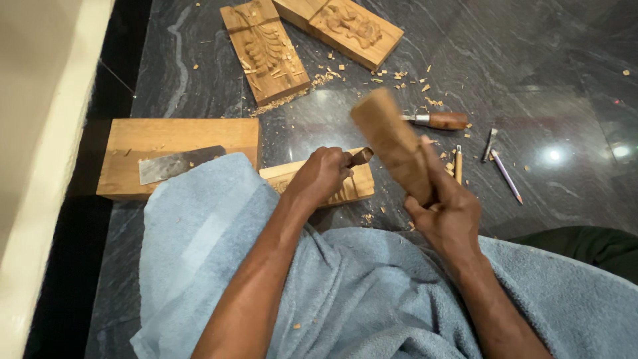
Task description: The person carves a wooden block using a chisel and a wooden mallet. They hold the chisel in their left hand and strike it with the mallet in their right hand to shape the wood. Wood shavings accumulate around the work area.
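My left hand [322,174] is closed around a chisel [360,157] with a brown handle, its blade hidden against a small wooden block [362,185] that rests on the blue towel's edge. My right hand [448,211] grips a wooden mallet [392,143], raised and blurred, just right of the chisel's handle end. The block's carved face is mostly covered by my left hand.
A blue towel [199,246] covers my lap. A large wooden block [179,136] with a flat metal blade [179,164] lies at left. Two carved wooden panels [266,50] [349,26] lie beyond. Another chisel [438,120], a pencil [506,176] and small tools lie at right among wood chips.
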